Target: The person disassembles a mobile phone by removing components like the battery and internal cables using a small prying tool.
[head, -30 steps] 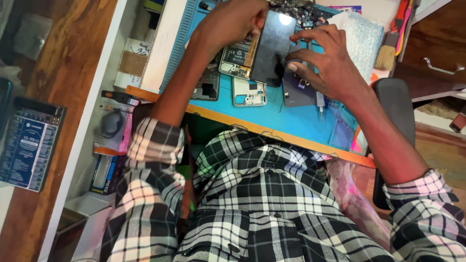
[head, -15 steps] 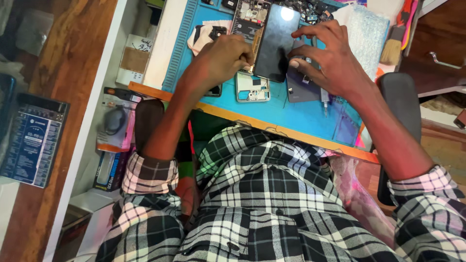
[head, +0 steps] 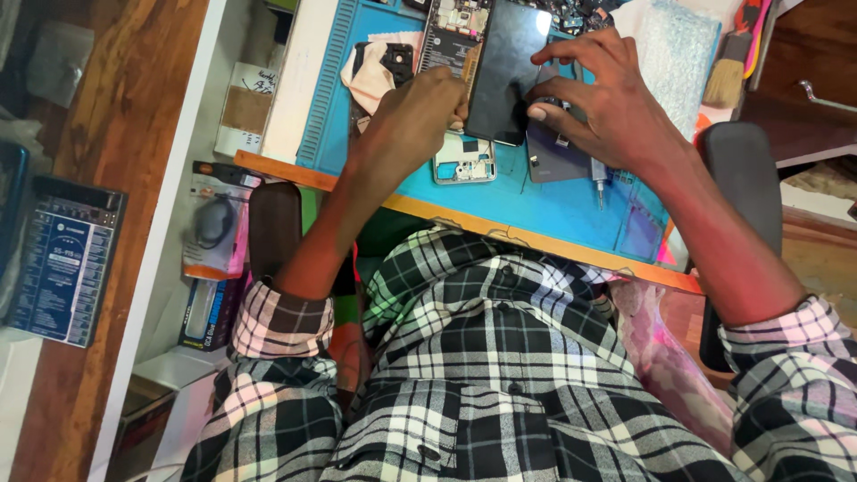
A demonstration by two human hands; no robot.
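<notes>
A black phone screen panel [head: 506, 67] stands tilted over an opened phone body [head: 451, 31] on a blue work mat [head: 553, 210]. My left hand [head: 411, 120] has its fingers curled against the panel's left edge near the phone body. My right hand [head: 607, 98] pinches the panel's right lower edge, with fingers spread over a grey phone back [head: 558, 161]. A small clear phone frame piece [head: 464, 165] lies on the mat just below my left hand.
A bubble-wrap sheet [head: 669, 54] and a brush [head: 728, 71] lie at the mat's far right. A cloth with a black camera part [head: 384, 67] sits left of the phone. A packaged item [head: 210, 232] and a dark blue device [head: 62, 259] are at the left.
My left hand drew back from the top of the mat to the panel's left edge. The view shifted down, showing more of the phone body and the cloth. My right hand stays on the panel.
</notes>
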